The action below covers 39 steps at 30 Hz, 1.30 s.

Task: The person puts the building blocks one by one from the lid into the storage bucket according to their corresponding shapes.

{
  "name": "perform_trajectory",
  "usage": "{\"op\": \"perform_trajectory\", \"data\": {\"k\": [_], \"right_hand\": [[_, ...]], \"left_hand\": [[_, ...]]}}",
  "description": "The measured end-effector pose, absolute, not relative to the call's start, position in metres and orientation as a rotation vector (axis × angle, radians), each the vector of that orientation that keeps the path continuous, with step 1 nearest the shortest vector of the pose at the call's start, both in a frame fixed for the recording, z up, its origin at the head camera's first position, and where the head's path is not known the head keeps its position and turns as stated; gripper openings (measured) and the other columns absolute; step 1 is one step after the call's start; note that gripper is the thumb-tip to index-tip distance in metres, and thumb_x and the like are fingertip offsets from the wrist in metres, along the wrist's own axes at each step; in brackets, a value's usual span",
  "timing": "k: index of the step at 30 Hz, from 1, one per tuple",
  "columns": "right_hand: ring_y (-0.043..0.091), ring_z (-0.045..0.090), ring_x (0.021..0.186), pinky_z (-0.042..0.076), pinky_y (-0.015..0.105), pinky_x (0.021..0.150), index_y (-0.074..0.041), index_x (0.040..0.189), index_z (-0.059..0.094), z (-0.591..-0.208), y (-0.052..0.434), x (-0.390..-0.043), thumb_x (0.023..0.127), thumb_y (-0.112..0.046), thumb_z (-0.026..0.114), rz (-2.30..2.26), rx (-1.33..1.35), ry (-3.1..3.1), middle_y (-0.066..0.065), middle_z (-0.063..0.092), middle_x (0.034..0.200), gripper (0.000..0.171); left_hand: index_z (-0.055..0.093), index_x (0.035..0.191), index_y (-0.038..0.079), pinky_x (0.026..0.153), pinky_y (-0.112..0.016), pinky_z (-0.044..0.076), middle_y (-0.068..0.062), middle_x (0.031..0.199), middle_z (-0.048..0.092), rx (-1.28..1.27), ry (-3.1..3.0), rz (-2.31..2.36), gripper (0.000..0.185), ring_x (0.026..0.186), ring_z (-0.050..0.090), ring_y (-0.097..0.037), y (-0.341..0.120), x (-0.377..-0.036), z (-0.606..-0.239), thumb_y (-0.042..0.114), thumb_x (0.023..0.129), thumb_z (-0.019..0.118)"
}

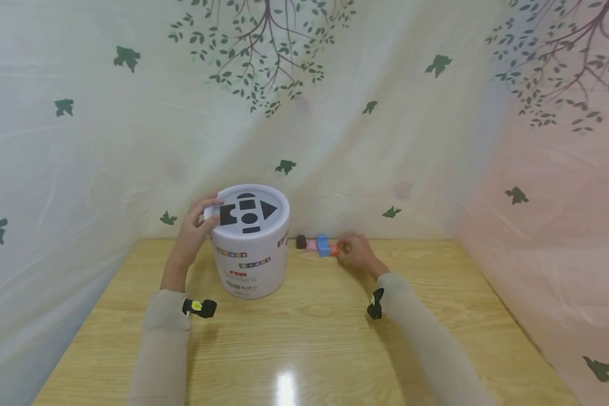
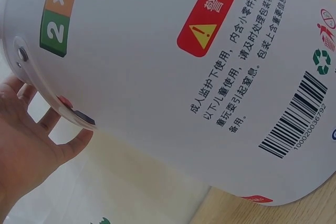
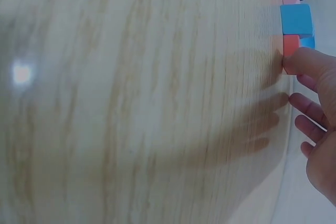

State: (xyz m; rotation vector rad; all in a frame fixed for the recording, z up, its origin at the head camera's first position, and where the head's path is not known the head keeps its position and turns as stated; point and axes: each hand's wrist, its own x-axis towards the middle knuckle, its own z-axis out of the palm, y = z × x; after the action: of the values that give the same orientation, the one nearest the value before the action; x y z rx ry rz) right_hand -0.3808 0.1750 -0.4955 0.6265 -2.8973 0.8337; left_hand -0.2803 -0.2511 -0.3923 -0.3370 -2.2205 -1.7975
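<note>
White bucket (image 1: 254,256): head view places it upright on the wooden table (image 1: 294,332), left of centre and near the patterned curtain (image 1: 335,141). Its lid (image 1: 269,226) carries dark shaped cut-outs. The left hand (image 1: 194,228) is spread against the lid's edge, fingertips on the rim. To the bucket's right, a short row stands at the table's back edge: black block (image 1: 301,242), pink block (image 1: 312,245), blue block (image 1: 322,247), red block (image 1: 334,250). The right hand (image 1: 357,254) is at the row's right end, pinching the red block.

Left wrist view: thumb and fingers are apart, touching the bucket beside its handle (image 2: 50,95); some fingertips are hidden. A red warning label (image 2: 209,14) and a barcode (image 2: 294,115) show on the wall.

Right wrist view: the thumb lies on the red block, which touches the blue block; the index finger is partly hidden and the remaining fingers are apart.
</note>
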Motion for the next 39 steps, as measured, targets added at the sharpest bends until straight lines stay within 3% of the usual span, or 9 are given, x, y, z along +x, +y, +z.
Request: {"op": "perform_trajectory", "data": {"k": [12,21,27,34,39], "right_hand": [[0.028,0.054,0.096,0.044,0.041,0.086,-0.003,0.095,0.073,-0.496,0.182,-0.37,0.08,-0.011,0.079,0.933,0.595,-2.886,0.012,0.07,0.097,0.019],[0.028,0.061,0.097,0.052,0.048,0.095,0.001,0.094,0.07,-0.493,0.187,-0.364,0.078,-0.006,0.08,1.094,0.615,-2.853,0.015,0.072,0.096,0.02],[0.034,0.064,0.106,0.05,0.057,0.104,0.003,0.098,0.069,-0.486,0.187,-0.355,0.082,-0.005,0.08,1.187,0.607,-2.839,0.018,0.072,0.102,0.021],[0.042,0.061,0.111,0.046,0.062,0.104,0.0,0.098,0.07,-0.466,0.181,-0.35,0.084,-0.011,0.08,1.21,0.643,-2.741,0.017,0.072,0.102,0.02],[0.039,0.061,0.106,0.049,0.058,0.099,-0.002,0.097,0.071,-0.442,0.17,-0.347,0.082,-0.013,0.08,1.179,0.713,-2.639,0.016,0.072,0.102,0.021]], "left_hand": [[0.051,0.141,0.002,0.122,-0.069,0.02,-0.008,0.166,0.028,-0.342,-2.223,-1.776,0.042,0.154,0.02,-0.034,-0.252,-0.282,-0.394,0.017,0.101,0.054],[0.051,0.141,0.003,0.122,-0.07,0.019,-0.007,0.167,0.026,-0.337,-2.236,-1.767,0.043,0.155,0.018,-0.034,-0.251,-0.282,-0.393,0.019,0.102,0.054],[0.051,0.142,0.003,0.122,-0.07,0.019,-0.007,0.168,0.025,-0.334,-2.241,-1.769,0.043,0.156,0.017,-0.034,-0.251,-0.283,-0.393,0.019,0.101,0.054],[0.05,0.142,0.004,0.122,-0.071,0.019,-0.008,0.168,0.025,-0.342,-2.238,-1.78,0.043,0.155,0.017,-0.035,-0.252,-0.285,-0.393,0.019,0.102,0.053],[0.05,0.142,0.004,0.122,-0.07,0.02,-0.007,0.167,0.025,-0.35,-2.229,-1.797,0.043,0.155,0.017,-0.034,-0.253,-0.287,-0.394,0.019,0.102,0.054]]}}
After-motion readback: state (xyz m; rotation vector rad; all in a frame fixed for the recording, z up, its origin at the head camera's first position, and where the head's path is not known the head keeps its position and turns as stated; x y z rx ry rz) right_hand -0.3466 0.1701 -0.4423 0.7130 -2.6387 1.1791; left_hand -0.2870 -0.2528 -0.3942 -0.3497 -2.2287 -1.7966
